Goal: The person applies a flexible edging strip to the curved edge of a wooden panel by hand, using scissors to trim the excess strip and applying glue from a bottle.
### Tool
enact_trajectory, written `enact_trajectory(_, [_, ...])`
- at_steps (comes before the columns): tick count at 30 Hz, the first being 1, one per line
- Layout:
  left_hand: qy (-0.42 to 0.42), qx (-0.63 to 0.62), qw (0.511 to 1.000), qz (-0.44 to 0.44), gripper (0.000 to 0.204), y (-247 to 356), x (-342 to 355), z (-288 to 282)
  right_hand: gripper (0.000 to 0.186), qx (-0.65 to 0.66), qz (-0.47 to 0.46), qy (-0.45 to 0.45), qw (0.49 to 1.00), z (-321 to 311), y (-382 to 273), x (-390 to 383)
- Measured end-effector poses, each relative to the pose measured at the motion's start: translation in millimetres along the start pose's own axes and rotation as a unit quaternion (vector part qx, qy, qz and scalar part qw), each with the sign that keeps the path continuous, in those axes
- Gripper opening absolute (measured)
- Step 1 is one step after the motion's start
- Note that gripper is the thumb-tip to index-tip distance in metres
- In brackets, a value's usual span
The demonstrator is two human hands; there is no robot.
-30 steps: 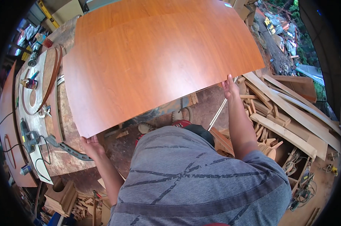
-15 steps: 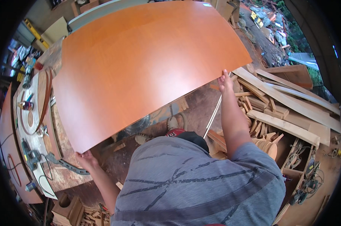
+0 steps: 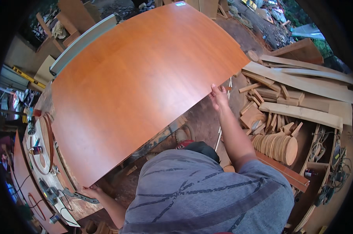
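Note:
A large orange-brown wood-grain panel (image 3: 147, 80), with a small label at its far edge, lies at a slant above my grey-shirted body. My left hand (image 3: 93, 190) grips its near left corner, fingers under the edge. My right hand (image 3: 218, 95) is closed on the near edge toward its right end. Beneath the panel part of a worn work surface and some machinery show, mostly hidden. A cutting of thin pale strips (image 3: 219, 136) lies beside my right forearm.
At left, a bench (image 3: 88, 208) holds a power tool (image 3: 49, 193), bottles and a bent strip. At right lie heaped timber offcuts (image 3: 297, 82), stacked wooden discs (image 3: 285, 150) and corded tools (image 3: 328, 187). A pale rail (image 3: 83, 43) runs behind the panel; debris lies beyond.
The view has shifted. The panel's left corner and my left hand sit lower in the picture, and my right hand has moved left along with the panel's right edge, still gripping it.

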State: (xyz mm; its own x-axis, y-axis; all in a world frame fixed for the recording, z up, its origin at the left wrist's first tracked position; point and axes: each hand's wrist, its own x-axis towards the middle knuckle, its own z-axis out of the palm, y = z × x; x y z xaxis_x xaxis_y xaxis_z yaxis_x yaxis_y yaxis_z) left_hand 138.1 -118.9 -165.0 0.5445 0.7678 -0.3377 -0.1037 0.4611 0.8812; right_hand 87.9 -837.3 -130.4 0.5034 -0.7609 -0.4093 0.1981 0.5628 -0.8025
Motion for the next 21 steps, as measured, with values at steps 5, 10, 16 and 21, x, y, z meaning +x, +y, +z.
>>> enact_trajectory(5, [-0.384,0.005,0.917,-0.108,0.024,28.6,85.2,-84.1,0.063,-0.021,0.039,-0.062,0.997,-11.2,-13.9,27.3])
enact_trajectory(10, [-0.04,0.089,0.995,-0.026,0.022,16.2,43.2,-26.7,0.06,-0.059,0.07,-0.136,0.986,-43.1,-21.2,20.7])
enact_trajectory(16, [0.015,0.074,0.995,-0.064,0.041,22.4,18.1,-21.5,0.051,-0.279,0.363,-0.352,0.816,-6.9,34.7,-78.6])
enact_trajectory(21, [0.08,0.348,0.902,0.241,0.059,44.3,-11.0,-3.8,0.038,-0.205,0.342,-0.382,0.834,18.0,85.0,-119.8])
